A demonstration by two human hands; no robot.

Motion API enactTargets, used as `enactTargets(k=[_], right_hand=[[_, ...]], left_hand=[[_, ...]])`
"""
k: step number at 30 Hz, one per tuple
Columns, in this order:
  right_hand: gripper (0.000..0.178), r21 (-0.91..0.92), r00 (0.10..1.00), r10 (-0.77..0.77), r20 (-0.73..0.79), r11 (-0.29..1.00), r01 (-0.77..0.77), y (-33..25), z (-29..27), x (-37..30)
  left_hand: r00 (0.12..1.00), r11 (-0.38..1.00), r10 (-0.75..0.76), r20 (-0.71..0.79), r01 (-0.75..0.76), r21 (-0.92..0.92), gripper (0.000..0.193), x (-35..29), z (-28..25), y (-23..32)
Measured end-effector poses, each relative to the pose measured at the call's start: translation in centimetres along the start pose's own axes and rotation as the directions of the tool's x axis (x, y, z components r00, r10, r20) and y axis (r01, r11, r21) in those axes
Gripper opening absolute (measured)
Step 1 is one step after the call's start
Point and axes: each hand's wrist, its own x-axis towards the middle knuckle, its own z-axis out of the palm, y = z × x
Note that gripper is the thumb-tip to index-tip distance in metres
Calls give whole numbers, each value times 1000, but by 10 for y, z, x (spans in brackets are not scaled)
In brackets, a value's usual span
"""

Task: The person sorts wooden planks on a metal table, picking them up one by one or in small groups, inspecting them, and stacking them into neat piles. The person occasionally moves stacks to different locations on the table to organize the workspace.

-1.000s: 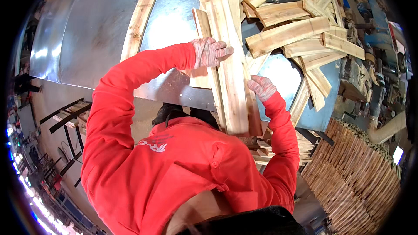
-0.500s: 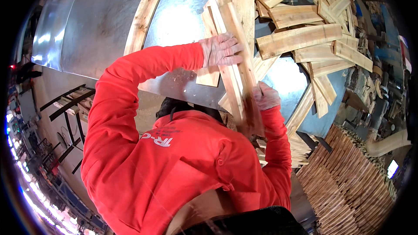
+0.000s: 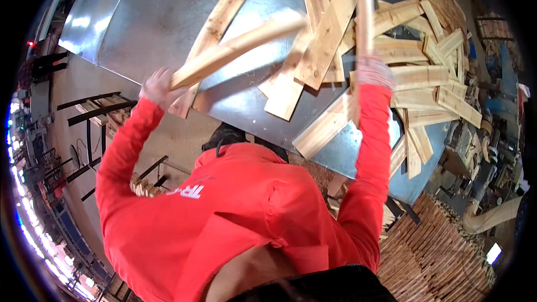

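Observation:
My left hand (image 3: 157, 87), in a pale glove, is closed around the near end of a wooden board (image 3: 238, 50). That board slants up to the right above the metal table, its far end smeared by motion. At the right, my gloved right hand (image 3: 375, 72) grips a second, narrow-looking board (image 3: 364, 8), raised steeply and seen nearly edge-on. Between the hands, several loose boards (image 3: 330, 33) lie crossed over one another on the table. Under the left hand's board, another board (image 3: 215, 25) rests on the metal.
The shiny metal table (image 3: 162, 17) carries a jumbled heap of boards (image 3: 417, 78) at its right side. Below it on the right stands a large stack of wood strips (image 3: 430, 246). A black metal rack (image 3: 92, 128) holding wood is at the left.
My hands have parted from the boards held together in the middle. The left hand swung left with one board; the right moved up and right with another. The view has shifted slightly.

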Motion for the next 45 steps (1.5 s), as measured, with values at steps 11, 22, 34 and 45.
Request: enactTargets(k=[11,22,34,45], right_hand=[[52,65,979,200,43,977,-203,-82,50,36],[72,-150,1000,-17,23,989,20,-373,155,-122],[75,-207,989,120,-82,969,-135,-551,255,-180],[76,-236,987,149,-67,958,-161,-566,210,-194]], left_hand=[[765,444,-626,151,509,-738,41,-87,99,-244],[470,-95,-881,-47,-275,-957,58,-233,17,-412],[-526,-423,-850,35,642,-639,52,-433,188,-907],[-152,-134,-987,44,653,-745,50,-313,282,-1063]])
